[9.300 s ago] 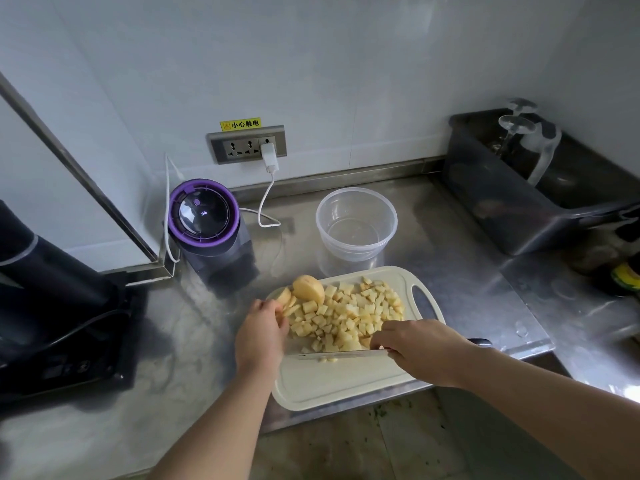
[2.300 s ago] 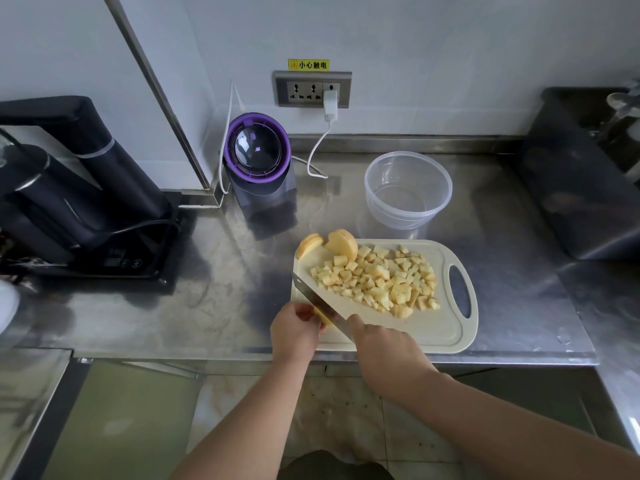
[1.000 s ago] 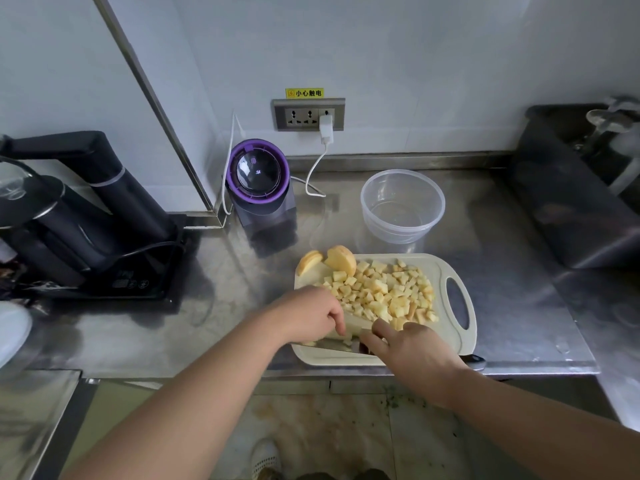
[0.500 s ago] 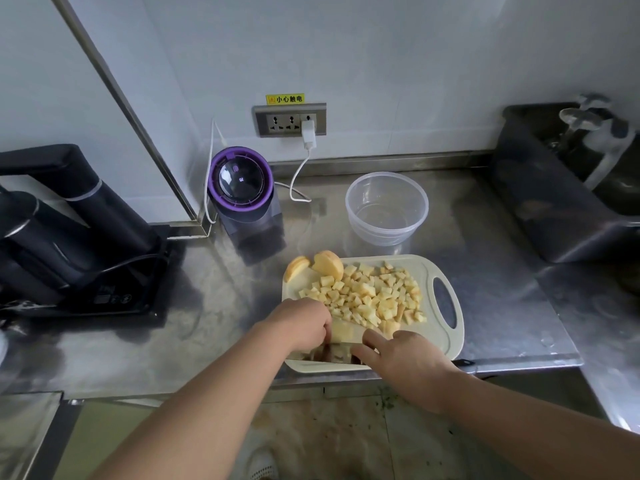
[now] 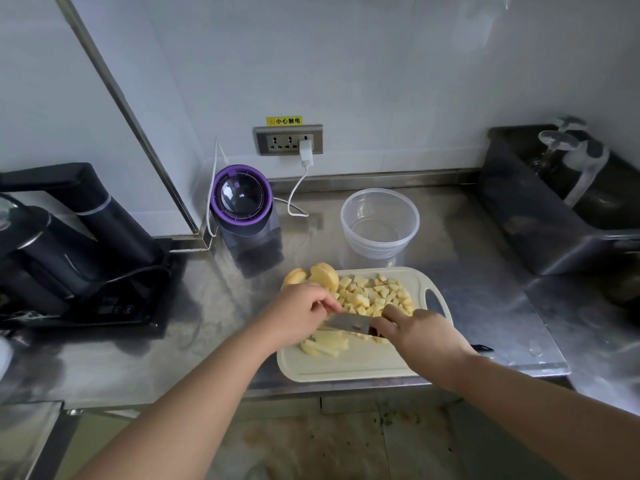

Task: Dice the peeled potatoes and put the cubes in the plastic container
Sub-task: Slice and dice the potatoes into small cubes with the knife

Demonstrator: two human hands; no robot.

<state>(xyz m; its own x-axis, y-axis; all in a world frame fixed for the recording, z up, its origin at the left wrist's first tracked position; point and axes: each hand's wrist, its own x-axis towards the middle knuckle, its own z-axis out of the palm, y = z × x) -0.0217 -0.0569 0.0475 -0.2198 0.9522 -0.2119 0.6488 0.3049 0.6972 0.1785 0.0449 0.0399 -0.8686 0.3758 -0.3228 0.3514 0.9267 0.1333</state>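
The only readable writing is a yellow label (image 5: 284, 120) on the wall, "小心触电", stuck just above a grey socket strip (image 5: 288, 139) with a white plug (image 5: 306, 153) in its right outlet. The marks on the black kettle base (image 5: 114, 308) at the left are too small to read.

The board (image 5: 360, 367) lies on the steel surface (image 5: 485, 306) at its near edge, with its long axis left to right and its handle slot at the right end. A heap of cubes (image 5: 375, 296) covers the board's far half, and two uncut potato pieces (image 5: 323, 276) sit at its far left corner. Pale strips (image 5: 325, 344) lie side by side on the near left part, running roughly across the board.

The knife (image 5: 348, 323) lies nearly crosswise over the strips, tip to the left, handle to the right. The right hand (image 5: 422, 336) is wrapped around the handle. The left hand (image 5: 298, 315) has its fingers curled at the blade's tip end, above the strips; I cannot tell whether it grips anything.

The container (image 5: 379, 221) stands just behind the board, upright and with no cubes in it. A purple-rimmed appliance (image 5: 242, 209) is to its left and a dark tub (image 5: 540, 209) to its right
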